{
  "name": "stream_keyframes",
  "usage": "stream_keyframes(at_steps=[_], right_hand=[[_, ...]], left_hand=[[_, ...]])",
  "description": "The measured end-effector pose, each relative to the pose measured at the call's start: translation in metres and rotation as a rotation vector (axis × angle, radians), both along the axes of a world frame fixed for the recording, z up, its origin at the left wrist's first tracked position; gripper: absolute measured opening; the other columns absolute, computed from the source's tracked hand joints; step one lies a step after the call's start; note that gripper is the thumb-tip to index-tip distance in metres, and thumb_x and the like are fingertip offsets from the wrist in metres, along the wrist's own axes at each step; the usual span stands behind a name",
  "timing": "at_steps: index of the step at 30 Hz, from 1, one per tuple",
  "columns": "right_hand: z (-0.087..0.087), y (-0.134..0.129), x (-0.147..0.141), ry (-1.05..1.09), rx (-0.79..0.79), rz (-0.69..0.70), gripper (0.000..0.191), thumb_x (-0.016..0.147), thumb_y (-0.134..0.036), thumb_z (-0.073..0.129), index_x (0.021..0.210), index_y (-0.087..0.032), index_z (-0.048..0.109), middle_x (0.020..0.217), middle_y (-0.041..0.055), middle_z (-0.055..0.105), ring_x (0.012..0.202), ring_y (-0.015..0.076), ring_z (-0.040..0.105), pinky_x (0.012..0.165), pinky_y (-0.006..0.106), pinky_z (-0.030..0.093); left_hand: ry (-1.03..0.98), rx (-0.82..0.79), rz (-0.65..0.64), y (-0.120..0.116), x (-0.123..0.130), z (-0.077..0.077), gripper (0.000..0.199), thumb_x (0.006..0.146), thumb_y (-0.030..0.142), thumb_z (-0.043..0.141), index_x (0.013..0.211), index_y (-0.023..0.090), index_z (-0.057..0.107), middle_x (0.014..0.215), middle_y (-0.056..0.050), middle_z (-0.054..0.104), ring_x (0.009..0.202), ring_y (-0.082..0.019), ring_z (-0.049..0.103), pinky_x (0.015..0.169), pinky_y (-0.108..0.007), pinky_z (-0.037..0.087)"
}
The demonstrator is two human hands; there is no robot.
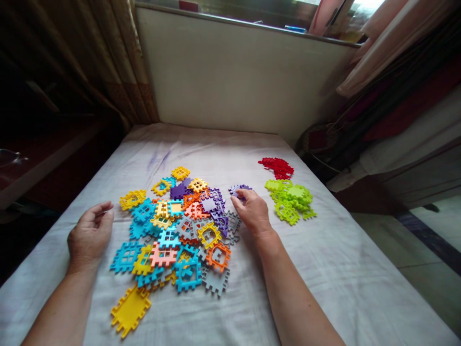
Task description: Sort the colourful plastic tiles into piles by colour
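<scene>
My right hand [253,210] pinches the near edge of a purple interlocking building tile [238,188], just right of a mixed pile; its fingertips partly cover the tile. To the left of the pile, my left hand [90,233] hovers near the cloth, fingers curled in towards the thumb and nothing visible in them. Between the hands lie several plastic tiles with notched edges: blue tiles [127,256], a yellow tile [131,307], a pink tile [163,256], an orange tile [218,256], a grey tile [216,278] and a dark purple tile [178,191]. Many overlap, some with window-like openings.
Beyond my right hand sit a heap of lime green tiles [297,192] and, farther back, a red heap [277,167]. A pale sheet [201,139] covers the surface, which meets a wall [234,77]. Curtains [122,62] hang at left; cloths [414,139] hang at right.
</scene>
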State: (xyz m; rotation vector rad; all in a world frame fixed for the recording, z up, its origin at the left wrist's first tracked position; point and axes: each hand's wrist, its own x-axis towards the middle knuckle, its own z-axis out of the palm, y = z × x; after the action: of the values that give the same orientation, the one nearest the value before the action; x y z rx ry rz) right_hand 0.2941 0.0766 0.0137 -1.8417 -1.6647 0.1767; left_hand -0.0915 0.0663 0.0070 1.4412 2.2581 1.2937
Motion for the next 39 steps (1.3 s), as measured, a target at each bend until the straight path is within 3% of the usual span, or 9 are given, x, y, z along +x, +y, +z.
stream_keyframes(at_steps=[3,8,12,19,24,29,35,39], right_hand=[[0.003,-0.007,-0.022,-0.048,-0.082,0.088,0.022,0.086,-0.037,0.065,0.104,-0.026,0.072,0.096,0.0061,0.074,0.082,0.0206,0.066,0.076,0.031,0.05],[0.005,-0.015,-0.047,-0.015,-0.057,0.263,0.021,0.086,-0.033,0.064,0.104,-0.024,0.072,0.104,0.0082,0.073,0.093,0.0219,0.067,0.084,0.034,0.051],[0.006,-0.016,-0.054,0.139,-0.045,0.394,0.02,0.085,-0.026,0.064,0.103,-0.025,0.073,0.099,0.0038,0.075,0.089,0.0186,0.067,0.086,0.033,0.052],[0.008,-0.018,-0.055,0.242,-0.068,0.459,0.025,0.081,-0.023,0.07,0.106,-0.025,0.073,0.1,0.0022,0.076,0.096,0.0191,0.068,0.09,0.035,0.051],[0.011,-0.022,-0.063,0.137,-0.064,0.558,0.044,0.076,-0.034,0.078,0.118,-0.024,0.069,0.122,0.0076,0.069,0.115,0.0242,0.06,0.102,0.041,0.045],[0.008,-0.023,-0.068,0.073,-0.07,0.569,0.048,0.075,-0.035,0.079,0.121,-0.024,0.068,0.126,0.0084,0.067,0.117,0.0252,0.059,0.103,0.043,0.044],[0.005,-0.022,-0.07,0.076,-0.02,0.537,0.03,0.079,-0.027,0.074,0.109,-0.023,0.072,0.116,0.0074,0.072,0.108,0.023,0.063,0.099,0.04,0.045],[0.006,-0.022,-0.071,0.103,0.012,0.523,0.029,0.079,-0.024,0.072,0.108,-0.024,0.071,0.113,0.0061,0.073,0.107,0.0222,0.063,0.097,0.038,0.047]], left_hand=[[0.005,-0.003,-0.015,0.0,-0.001,-0.001,0.043,0.077,0.041,0.055,0.112,0.018,0.067,0.112,-0.009,0.074,0.097,-0.023,0.07,0.092,-0.038,0.054],[0.011,0.018,-0.008,0.001,-0.001,-0.003,0.042,0.077,0.041,0.055,0.11,0.018,0.067,0.11,-0.007,0.075,0.093,-0.02,0.07,0.09,-0.035,0.054],[-0.004,0.016,-0.008,0.0,0.0,-0.002,0.042,0.078,0.042,0.055,0.111,0.019,0.067,0.111,-0.008,0.075,0.096,-0.02,0.07,0.091,-0.035,0.054],[-0.025,0.005,-0.016,-0.001,0.002,0.0,0.041,0.078,0.04,0.055,0.111,0.017,0.066,0.111,-0.008,0.074,0.093,-0.02,0.07,0.092,-0.035,0.054],[-0.024,-0.018,-0.003,-0.002,0.006,0.006,0.039,0.079,0.037,0.055,0.111,0.017,0.066,0.111,-0.008,0.074,0.094,-0.019,0.07,0.091,-0.034,0.054],[-0.023,-0.027,0.001,-0.003,0.007,0.008,0.04,0.079,0.037,0.055,0.11,0.016,0.066,0.11,-0.009,0.074,0.093,-0.019,0.069,0.091,-0.034,0.054],[-0.006,0.026,0.003,-0.001,0.004,0.001,0.04,0.076,0.04,0.054,0.107,0.019,0.068,0.106,-0.007,0.075,0.089,-0.018,0.07,0.088,-0.034,0.055],[0.01,0.048,-0.02,0.0,0.0,-0.004,0.045,0.076,0.046,0.053,0.109,0.019,0.068,0.108,-0.008,0.075,0.091,-0.02,0.07,0.089,-0.036,0.055]])
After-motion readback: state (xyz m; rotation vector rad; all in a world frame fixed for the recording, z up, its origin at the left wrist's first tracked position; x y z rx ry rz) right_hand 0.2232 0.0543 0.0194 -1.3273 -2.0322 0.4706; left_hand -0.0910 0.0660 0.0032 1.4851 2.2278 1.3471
